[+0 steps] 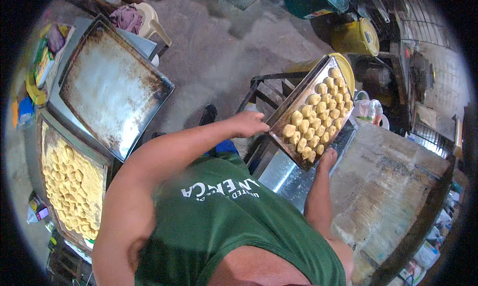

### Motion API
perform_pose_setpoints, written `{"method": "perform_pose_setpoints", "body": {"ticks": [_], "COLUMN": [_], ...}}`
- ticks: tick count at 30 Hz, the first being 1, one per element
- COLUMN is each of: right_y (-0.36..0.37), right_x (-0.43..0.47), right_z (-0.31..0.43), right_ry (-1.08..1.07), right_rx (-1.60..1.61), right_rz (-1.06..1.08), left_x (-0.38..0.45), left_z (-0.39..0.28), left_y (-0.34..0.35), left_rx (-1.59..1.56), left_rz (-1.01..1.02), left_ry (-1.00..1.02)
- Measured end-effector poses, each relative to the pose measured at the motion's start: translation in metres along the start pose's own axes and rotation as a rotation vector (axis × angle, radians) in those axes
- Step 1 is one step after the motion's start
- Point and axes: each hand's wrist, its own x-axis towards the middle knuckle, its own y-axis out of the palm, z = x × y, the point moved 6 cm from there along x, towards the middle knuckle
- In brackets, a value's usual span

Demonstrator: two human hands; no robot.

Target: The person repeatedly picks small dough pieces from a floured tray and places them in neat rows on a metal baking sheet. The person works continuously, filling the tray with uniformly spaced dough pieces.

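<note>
A metal baking tray [303, 97] carries rows of pale yellow dough balls [320, 107]. It slants away from me on my right side. My left hand [251, 124] is closed at the tray's near left corner, with the fingers curled by its rim. At the near right corner, my right hand [328, 159] grips the edge, its fingertips partly hidden. Underneath is a shiny metal tray or sheet [285, 177], resting by a dark metal frame [274, 76].
An empty, scorched baking tray [112, 80] lies to my left. Below it, another tray [73, 136] holds many yellow dough pieces in powder. A worn table [384, 181] stands at right. Yellow bucket [354, 37], green bin [313, 2] and plastic chair [151, 20] stand farther off.
</note>
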Motion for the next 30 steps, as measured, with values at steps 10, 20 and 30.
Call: {"method": "perform_pose_setpoints", "body": {"ticks": [10, 20, 30], "right_y": [0.031, 0.131, 0.125], "right_x": [-0.098, -0.429, -0.562], "right_z": [0.257, 0.496, 0.548], "right_ry": [-0.511, -0.974, -1.171], "right_rx": [-0.069, 0.427, 0.438], "right_rz": [0.098, 0.793, 1.109], "left_x": [-0.211, -0.448, -0.566], "left_z": [0.058, 0.134, 0.198], "left_y": [-0.103, -0.141, -0.129], "left_rx": [-0.497, -0.805, -0.686], "left_rz": [-0.48, -1.0, -1.462], "left_ry": [0.002, 0.074, 0.067]}}
